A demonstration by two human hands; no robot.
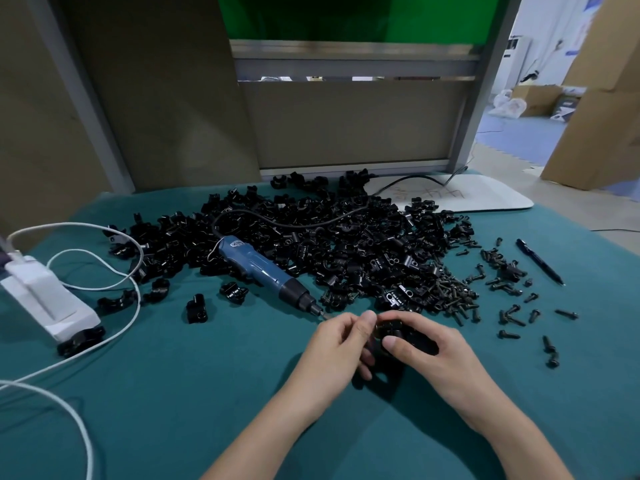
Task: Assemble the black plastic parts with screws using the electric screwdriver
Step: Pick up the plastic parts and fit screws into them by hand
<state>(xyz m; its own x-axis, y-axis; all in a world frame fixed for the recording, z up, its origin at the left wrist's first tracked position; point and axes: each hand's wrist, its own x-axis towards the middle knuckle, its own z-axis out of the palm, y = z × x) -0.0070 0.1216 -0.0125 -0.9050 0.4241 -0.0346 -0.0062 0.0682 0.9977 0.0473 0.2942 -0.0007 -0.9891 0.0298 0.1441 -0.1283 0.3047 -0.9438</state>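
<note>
- My right hand [427,355]: nearest item, fingers curled round a black plastic part [393,331], thumb laid across its near face.
- My left hand [336,344]: fingers curled, thumb and fingertips pinching the same part from its left side; whether they also pinch a screw I cannot tell.
- Teal cloth [173,393]: covers the table under both hands.
- Electric screwdriver [266,271]: blue body, lying on the cloth, bit pointing at my left hand, black cord running back over the pile.
- Loose black pieces [198,308]: a few, left of the screwdriver tip.
- Dark screws [459,294]: a heap just beyond my right hand, others scattered to the right.
- White device [48,299] with white cable [136,271]: far left.
- Black pen [539,261]: right of the screws.
- Pile of black parts [346,233]: large, mid-table.
- White board [478,194]: behind the pile.
</note>
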